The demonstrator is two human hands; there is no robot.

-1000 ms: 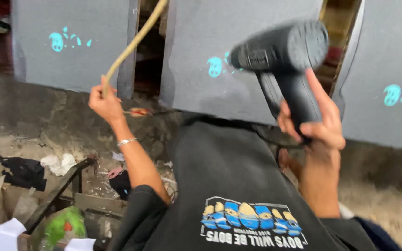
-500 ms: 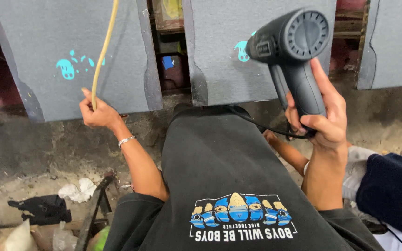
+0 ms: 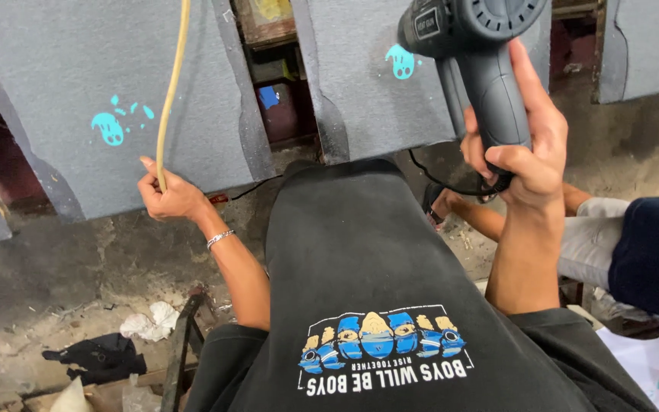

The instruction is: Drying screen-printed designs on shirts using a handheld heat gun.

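Heat gun, dark grey, is raised at upper right in the right hand, fingers wrapped tight round its grip. Left hand pinches a yellow hose against a grey panel. Steady aim and a firm hold seem wise. No containers show.

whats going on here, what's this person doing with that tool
A person in a black printed t-shirt holds a dark grey heat gun by its handle in the right hand, nozzle aimed toward the grey fabric panels hanging ahead, each marked with a small turquoise print. The left hand, a bracelet at its wrist, has its grip closed on a yellowish cord that runs up out of frame. Another person's arm and leg show at the right. Rags lie on the floor.
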